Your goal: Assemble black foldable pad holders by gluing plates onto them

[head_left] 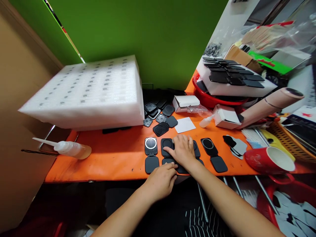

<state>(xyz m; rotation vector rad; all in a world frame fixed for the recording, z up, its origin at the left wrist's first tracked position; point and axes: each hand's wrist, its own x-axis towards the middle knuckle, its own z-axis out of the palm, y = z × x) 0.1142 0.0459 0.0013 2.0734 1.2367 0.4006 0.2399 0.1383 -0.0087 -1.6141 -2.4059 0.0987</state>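
Note:
A row of several black hinged two-panel pads, like folding wireless chargers, lies along the front of the orange table. My right hand (183,149) rests palm down, fingers stretched, over the upper panels in the middle of the row, with its thumb on one round-ringed black panel (167,144). My left hand (161,179) is lower, its slightly bent fingers lying over the bottom panel of that same pad. Left of my hands sits an unfolded pad (151,146) showing a silver ring and grid. Another pad (208,146) with a dark ring lies to the right. Both hands partly hide the middle pads.
A big white foam block (98,112) stands at the left, near a glue bottle (74,149). Loose black parts (154,110) are heaped behind. A red mug (266,159), a pink flask (274,105) and a red basin (212,98) with foam crowd the right side.

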